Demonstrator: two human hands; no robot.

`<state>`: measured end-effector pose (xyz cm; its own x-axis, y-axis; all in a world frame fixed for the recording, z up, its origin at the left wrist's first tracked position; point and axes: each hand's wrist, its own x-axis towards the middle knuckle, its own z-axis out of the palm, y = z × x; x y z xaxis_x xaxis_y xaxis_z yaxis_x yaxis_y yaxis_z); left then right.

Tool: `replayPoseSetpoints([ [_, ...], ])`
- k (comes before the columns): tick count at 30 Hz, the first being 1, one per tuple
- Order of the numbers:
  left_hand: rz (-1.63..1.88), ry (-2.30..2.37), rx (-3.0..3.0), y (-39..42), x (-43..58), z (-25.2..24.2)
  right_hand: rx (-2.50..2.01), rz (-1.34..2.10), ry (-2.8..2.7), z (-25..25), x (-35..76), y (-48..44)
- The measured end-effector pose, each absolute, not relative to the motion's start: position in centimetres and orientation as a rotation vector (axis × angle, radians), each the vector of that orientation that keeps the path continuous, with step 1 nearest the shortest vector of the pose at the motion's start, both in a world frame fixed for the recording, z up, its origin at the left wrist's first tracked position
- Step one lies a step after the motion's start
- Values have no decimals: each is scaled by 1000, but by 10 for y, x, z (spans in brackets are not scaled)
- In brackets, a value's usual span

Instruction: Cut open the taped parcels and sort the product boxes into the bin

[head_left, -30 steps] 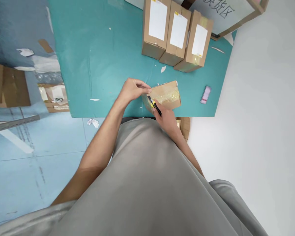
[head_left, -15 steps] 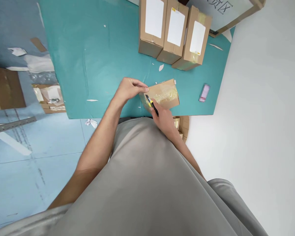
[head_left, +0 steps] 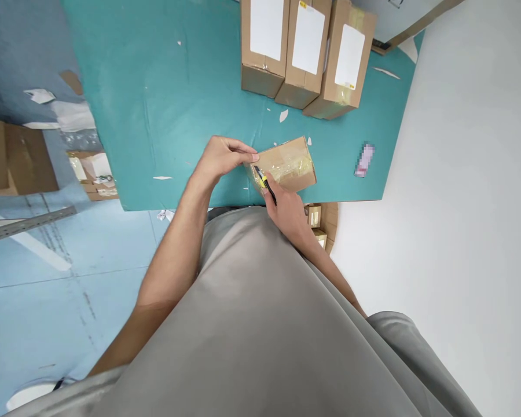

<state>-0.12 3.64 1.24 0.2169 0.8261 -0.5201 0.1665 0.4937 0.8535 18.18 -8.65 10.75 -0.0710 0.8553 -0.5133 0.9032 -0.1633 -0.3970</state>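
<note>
Seen from a person's own head, looking down: two bare hands work over a small cardboard box (head_left: 282,157) near the front edge of a green table (head_left: 178,127). The right hand (head_left: 289,211) is closed around a black and yellow knife (head_left: 267,187), which slants leftward and away from the body, its blade end over the box's left end, just beside the left hand (head_left: 230,157). Whether the blade touches cannot be told. The left thumb and fingertips are pinched on the box's far left corner; whether they grip cardboard or tape is too small to tell. The box lies just beyond the right hand and to the right of the left hand, whose fingertips are nearer its left end. Its long axis runs left to right, the right end angled slightly farther away. Clear, yellowish tape (head_left: 296,168) covers much of its top.
</note>
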Motion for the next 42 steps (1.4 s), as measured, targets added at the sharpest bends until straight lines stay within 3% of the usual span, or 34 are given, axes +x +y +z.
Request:
replayPoseSetpoints([
  [12,617,1320,995,30,0,18,1967,-1067,1928,119,171,-68],
  [27,688,1461,1070,13,10,28,1666,-1089,1652,178,190,-92],
  [42,670,1428,1056,13,6,26,1838,-1108,1833,136,172,-65],
])
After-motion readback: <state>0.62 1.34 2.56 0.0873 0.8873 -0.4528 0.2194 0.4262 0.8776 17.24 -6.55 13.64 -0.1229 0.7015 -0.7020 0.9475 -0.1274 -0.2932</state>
